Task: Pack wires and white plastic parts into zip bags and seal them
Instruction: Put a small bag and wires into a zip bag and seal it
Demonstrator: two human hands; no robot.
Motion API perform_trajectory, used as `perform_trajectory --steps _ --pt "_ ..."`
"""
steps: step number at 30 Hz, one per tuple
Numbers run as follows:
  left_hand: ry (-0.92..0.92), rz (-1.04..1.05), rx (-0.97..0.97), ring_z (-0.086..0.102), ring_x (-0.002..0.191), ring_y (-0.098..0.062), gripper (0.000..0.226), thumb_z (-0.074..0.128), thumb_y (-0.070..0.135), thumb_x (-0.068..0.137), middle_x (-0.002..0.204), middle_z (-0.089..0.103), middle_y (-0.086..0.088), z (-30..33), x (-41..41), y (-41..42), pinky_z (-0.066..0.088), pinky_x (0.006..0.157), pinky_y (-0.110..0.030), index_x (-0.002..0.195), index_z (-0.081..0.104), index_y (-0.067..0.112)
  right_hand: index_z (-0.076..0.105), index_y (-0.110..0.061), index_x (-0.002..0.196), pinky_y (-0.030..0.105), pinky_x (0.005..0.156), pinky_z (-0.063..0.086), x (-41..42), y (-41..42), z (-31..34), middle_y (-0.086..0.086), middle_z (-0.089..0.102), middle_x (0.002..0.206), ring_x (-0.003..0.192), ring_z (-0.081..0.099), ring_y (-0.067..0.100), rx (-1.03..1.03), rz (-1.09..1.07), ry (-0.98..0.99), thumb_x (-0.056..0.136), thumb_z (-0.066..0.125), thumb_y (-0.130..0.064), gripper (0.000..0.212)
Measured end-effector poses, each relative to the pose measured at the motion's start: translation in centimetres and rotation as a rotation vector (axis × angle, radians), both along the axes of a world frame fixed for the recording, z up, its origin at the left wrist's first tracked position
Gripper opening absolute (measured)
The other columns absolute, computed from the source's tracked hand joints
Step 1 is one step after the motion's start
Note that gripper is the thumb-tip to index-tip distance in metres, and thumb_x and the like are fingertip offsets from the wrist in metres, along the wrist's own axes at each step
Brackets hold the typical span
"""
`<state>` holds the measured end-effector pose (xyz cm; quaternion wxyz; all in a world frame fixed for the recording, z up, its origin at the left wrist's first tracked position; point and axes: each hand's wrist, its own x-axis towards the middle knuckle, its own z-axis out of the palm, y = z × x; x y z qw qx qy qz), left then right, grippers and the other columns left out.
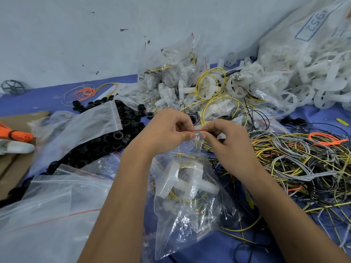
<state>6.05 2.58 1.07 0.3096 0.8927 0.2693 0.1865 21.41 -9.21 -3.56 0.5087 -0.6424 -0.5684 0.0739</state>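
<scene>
A clear zip bag hangs in front of me, holding a white plastic part and coiled yellow wire. My left hand and my right hand pinch the bag's red zip strip at its top, thumbs and forefingers close together. A tangle of yellow, grey, black and orange wires lies to the right. White plastic wheel parts are heaped at the back right. Filled zip bags are piled behind my hands.
A heap of black rings lies to the left, with empty zip bags over and in front of it. An orange tie bundle rests on cardboard at far left. A big printed sack leans at the back right against the wall.
</scene>
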Motion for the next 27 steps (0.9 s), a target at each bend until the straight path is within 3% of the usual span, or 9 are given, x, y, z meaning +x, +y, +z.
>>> perform_trajectory --steps 4,7,10,23,27 --pt "-0.009 -0.018 -0.008 0.062 0.071 -0.026 0.007 0.082 0.015 0.087 0.075 0.071 -0.008 0.08 0.21 -0.16 0.052 0.069 -0.039 0.082 0.077 0.012 0.076 -0.018 0.090 0.014 0.063 0.037 0.03 -0.03 -0.05 -0.007 0.067 0.079 0.076 0.058 0.012 0.011 0.038 -0.020 0.093 0.073 -0.019 0.005" --pt "-0.007 0.010 0.003 0.064 0.069 -0.011 0.006 0.084 0.018 0.086 0.075 0.073 0.000 0.15 0.13 -0.12 0.050 0.064 -0.024 0.084 0.078 0.016 0.074 -0.022 0.087 0.009 0.061 0.037 0.01 -0.09 0.04 -0.013 0.063 0.077 0.075 0.057 0.007 0.028 0.020 0.009 0.092 0.073 -0.017 0.007" --pt "0.006 0.032 0.019 0.067 0.071 -0.007 0.006 0.084 0.017 0.086 0.076 0.074 0.005 0.25 -0.13 0.01 0.048 0.065 -0.015 0.083 0.078 0.017 0.071 -0.026 0.085 0.007 0.060 0.036 -0.08 -0.15 0.15 -0.015 0.061 0.075 0.073 0.056 0.005 0.035 0.007 0.009 0.091 0.074 -0.013 0.014" --pt "0.014 0.007 0.023 0.067 0.074 -0.022 0.016 0.081 0.010 0.086 0.073 0.072 0.001 0.07 -0.20 0.07 0.052 0.070 -0.032 0.076 0.074 0.021 0.075 -0.021 0.088 0.013 0.061 0.036 -0.12 0.07 -0.15 -0.011 0.064 0.078 0.077 0.057 0.010 0.006 0.027 -0.009 0.091 0.073 -0.014 0.007" --pt "-0.001 0.004 0.039 0.064 0.067 -0.008 0.014 0.083 0.013 0.085 0.072 0.073 0.005 0.01 0.11 0.02 0.052 0.064 -0.023 0.077 0.076 0.022 0.078 -0.016 0.091 0.012 0.065 0.035 -0.14 0.05 -0.10 -0.006 0.068 0.083 0.081 0.058 0.012 0.028 0.050 -0.044 0.090 0.074 -0.013 0.004"
